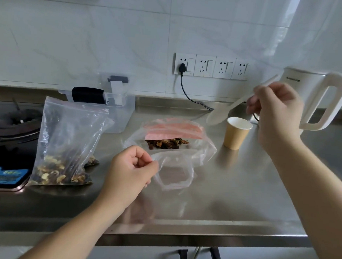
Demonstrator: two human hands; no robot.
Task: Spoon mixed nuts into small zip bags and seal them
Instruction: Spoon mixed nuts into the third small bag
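The left hand point(133, 166) pinches the rim of a small zip bag point(174, 173), holding its mouth open; the bag looks empty. The right hand point(277, 115), closed on the handle of a white spoon point(225, 110), hovers above and behind the paper cup point(237, 133); whether the bowl carries nuts I cannot tell. Left of the cup lies an open bag of mixed nuts point(168, 143), the apparent supply. Farther left on the desk point(231, 199) stands a bag point(65, 145) partly filled with nuts. This small bag awaits both filling and sealing.
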